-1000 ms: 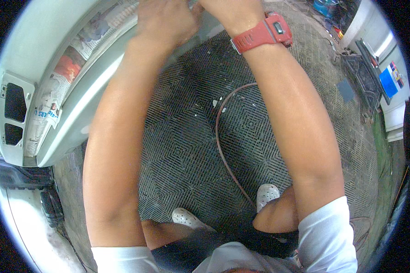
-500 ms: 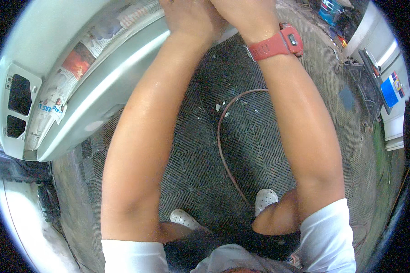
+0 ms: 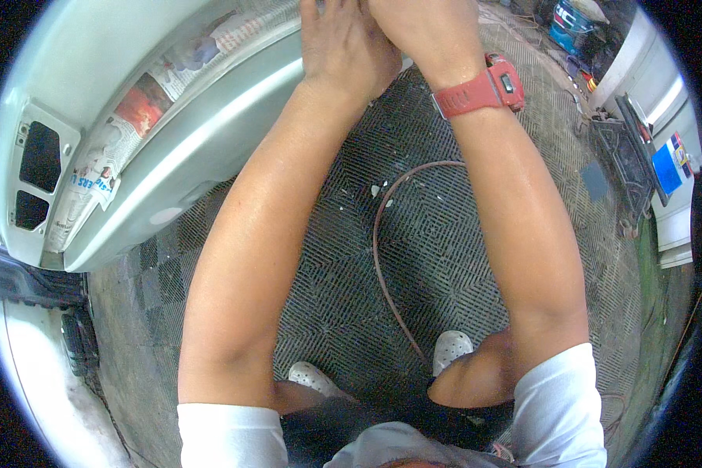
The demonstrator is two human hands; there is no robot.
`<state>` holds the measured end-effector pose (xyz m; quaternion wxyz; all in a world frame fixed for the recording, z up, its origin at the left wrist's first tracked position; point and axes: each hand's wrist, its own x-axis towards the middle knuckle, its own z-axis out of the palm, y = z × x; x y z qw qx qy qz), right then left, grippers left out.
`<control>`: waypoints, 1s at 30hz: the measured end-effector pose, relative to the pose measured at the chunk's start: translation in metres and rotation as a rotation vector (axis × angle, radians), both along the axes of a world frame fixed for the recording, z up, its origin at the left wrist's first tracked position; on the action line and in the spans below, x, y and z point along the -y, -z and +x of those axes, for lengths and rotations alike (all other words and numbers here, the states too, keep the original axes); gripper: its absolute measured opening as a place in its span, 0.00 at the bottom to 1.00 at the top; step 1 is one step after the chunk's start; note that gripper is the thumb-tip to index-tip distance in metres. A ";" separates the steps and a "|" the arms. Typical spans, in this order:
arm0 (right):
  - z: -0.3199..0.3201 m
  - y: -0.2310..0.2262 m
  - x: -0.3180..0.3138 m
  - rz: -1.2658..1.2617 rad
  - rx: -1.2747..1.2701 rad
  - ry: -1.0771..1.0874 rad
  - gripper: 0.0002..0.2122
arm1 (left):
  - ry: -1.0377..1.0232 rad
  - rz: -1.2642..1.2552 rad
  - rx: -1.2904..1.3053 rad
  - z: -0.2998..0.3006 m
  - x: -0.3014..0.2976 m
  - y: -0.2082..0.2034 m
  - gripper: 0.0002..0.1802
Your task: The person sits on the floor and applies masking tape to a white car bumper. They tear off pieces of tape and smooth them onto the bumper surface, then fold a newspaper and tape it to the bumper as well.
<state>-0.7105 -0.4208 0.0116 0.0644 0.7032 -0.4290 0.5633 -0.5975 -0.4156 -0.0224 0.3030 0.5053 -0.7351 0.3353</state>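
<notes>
Both my hands reach to the top edge of the view, side by side and touching or overlapping. My left hand (image 3: 349,54) lies over the edge of a pale silver-green car panel (image 3: 210,129), its visible fingers stretched forward and slightly apart, the tips cut off. My right hand (image 3: 429,31) is just right of it; its fingers run out of view, so what they hold, if anything, is hidden. A red wristwatch (image 3: 476,95) is on my right wrist. Printed newspaper sheets (image 3: 164,90) cover a strip along the panel.
A reddish hose (image 3: 377,242) curves over the dark ribbed floor mat (image 3: 343,288), among small white scraps (image 3: 375,189). Two dark openings pierce a bracket-like part (image 3: 66,148) at left. A blue bucket (image 3: 571,27) stands far right, near a black frame (image 3: 628,156) and white cabinet (image 3: 671,86).
The view has shifted slightly, and both hands sit a little lower and further right in it. More of my left hand's fingers shows now.
</notes>
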 end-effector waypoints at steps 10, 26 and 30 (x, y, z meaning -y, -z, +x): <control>0.001 -0.002 0.001 0.029 0.005 0.014 0.10 | -0.208 0.221 -0.076 -0.007 0.002 -0.026 0.29; 0.001 0.006 0.011 -0.097 -0.010 -0.013 0.12 | -0.148 -0.048 0.114 0.047 -0.046 -0.009 0.33; -0.002 -0.001 0.008 -0.026 -0.009 0.020 0.14 | -0.166 0.012 0.179 0.056 -0.045 -0.021 0.37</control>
